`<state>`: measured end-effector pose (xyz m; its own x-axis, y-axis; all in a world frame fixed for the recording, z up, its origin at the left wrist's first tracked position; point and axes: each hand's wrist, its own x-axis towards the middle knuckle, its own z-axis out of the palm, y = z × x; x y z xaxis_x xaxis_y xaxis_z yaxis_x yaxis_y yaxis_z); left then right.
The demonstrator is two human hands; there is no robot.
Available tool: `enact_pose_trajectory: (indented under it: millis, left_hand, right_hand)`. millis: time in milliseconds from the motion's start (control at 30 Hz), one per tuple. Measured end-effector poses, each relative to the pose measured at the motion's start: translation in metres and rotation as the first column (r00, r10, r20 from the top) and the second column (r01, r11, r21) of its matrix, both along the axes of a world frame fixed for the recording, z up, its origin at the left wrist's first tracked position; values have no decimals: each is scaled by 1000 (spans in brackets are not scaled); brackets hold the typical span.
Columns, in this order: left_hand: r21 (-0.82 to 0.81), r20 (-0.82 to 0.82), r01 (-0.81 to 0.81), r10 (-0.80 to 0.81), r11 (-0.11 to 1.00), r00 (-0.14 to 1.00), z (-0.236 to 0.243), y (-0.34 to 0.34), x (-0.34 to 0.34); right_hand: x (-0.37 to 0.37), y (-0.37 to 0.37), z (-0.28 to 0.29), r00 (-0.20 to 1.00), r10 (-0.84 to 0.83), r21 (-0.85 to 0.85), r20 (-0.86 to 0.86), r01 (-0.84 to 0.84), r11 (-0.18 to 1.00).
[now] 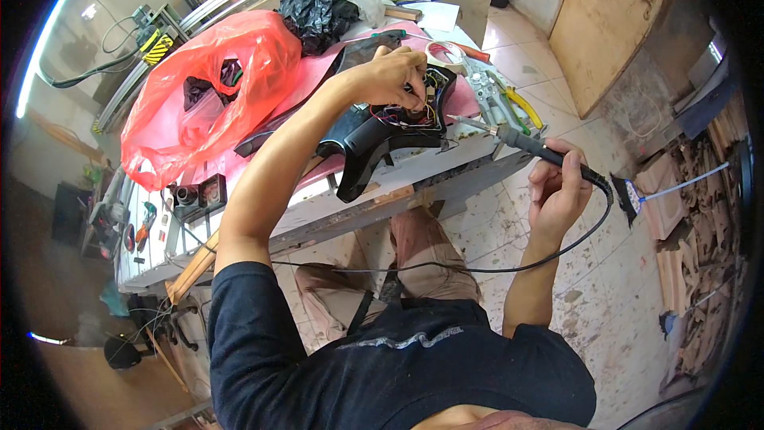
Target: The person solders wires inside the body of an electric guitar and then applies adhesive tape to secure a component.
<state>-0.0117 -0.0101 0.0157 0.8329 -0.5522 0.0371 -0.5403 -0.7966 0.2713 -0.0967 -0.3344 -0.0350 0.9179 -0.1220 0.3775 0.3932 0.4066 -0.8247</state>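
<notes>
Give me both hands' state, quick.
Left hand: fingers bent over the open black casing; whether they pinch anything cannot be told.
Right hand: closed, holding a soldering iron.

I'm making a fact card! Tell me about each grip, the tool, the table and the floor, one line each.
Left grip: at the wires in an open black case; whether it pinches any is unclear
Right grip: closed around a soldering iron
Tool: black cord, tip toward the case
Table: red bag, black bag, yellow-handled pliers
Floor: pale tiles, stained
</notes>
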Motion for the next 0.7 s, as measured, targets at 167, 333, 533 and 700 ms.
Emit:
enact_pose_trajectory:
  millis: [167, 333, 533, 700]
  left_hand:
    - [56, 15, 54, -55, 997, 998, 3, 0, 2]
    - [15, 10, 85, -85, 996, 996, 3, 2, 7]
    - [-210, 8, 68, -68, 975, 998, 5, 14, 19]
    - [-128, 22, -42, 45, 991, 999, -3, 17, 20]
  right_hand:
    - [-5, 3, 3, 1000, 17, -7, -10, -17, 1000]
    - [0, -2, 3, 1000, 18, 23, 21, -19, 1000]
    - [5, -5, 3, 1000, 21, 77, -12, -20, 997]
    - [4, -6, 1, 999, 32, 82, -21, -30, 996]
